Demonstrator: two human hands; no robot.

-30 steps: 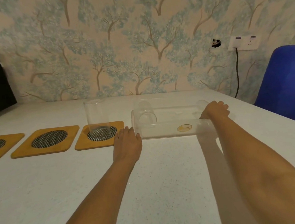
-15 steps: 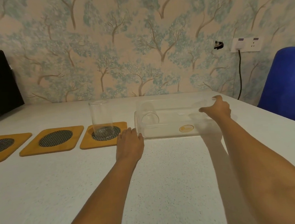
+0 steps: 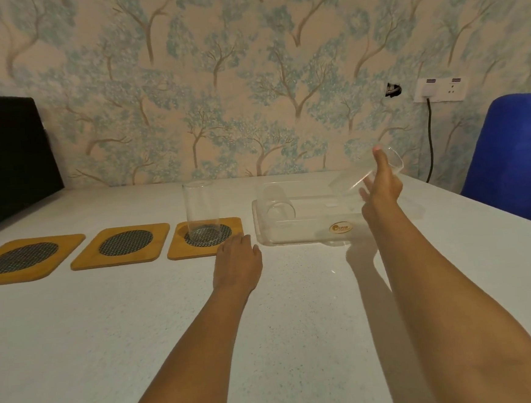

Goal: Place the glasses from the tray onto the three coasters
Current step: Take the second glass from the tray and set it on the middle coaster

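Three wooden coasters with dark mesh centres lie in a row: left coaster (image 3: 24,260), middle coaster (image 3: 123,244), right coaster (image 3: 179,251). A clear glass (image 3: 201,209) stands upright on the right coaster. A clear plastic tray (image 3: 304,230) sits to their right, with one glass (image 3: 278,205) lying on its side inside. My right hand (image 3: 381,181) holds a third clear glass (image 3: 363,174), tilted, above the tray's right end. My left hand (image 3: 237,264) rests flat on the table, fingers together, by the right coaster's near corner.
A white speckled table (image 3: 140,322) fills the foreground. A black chair back (image 3: 6,158) stands at the left, a blue chair (image 3: 514,156) at the right. A wall socket (image 3: 439,89) with a black cord hangs behind the tray.
My right hand has lifted a glass out of the tray's right end and raised it, tilted. My left hand has stayed put on the table.
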